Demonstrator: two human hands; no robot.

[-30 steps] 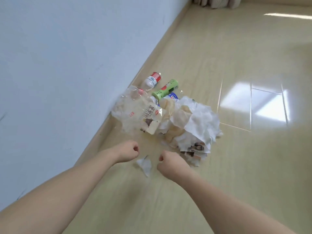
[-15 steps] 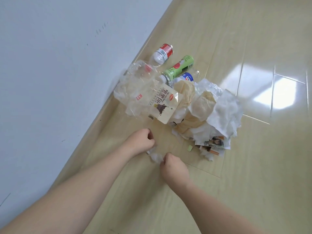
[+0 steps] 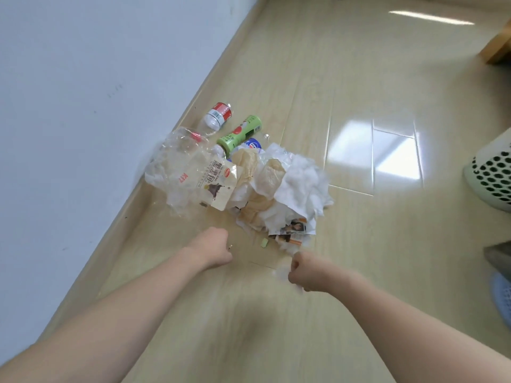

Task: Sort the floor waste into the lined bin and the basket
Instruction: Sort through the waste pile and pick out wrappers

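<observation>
The basket [image 3: 490, 175] is cut off at the floor's right edge. The waste pile [image 3: 249, 183] lies by the wall, bottles half buried: the green bottle [image 3: 240, 133] runs diagonally, one end under the pile. The right hand [image 3: 302, 272] clutches a blurred white scrap [image 3: 282, 273]. The left hand [image 3: 214, 248] is curled; its contents are hidden.
</observation>
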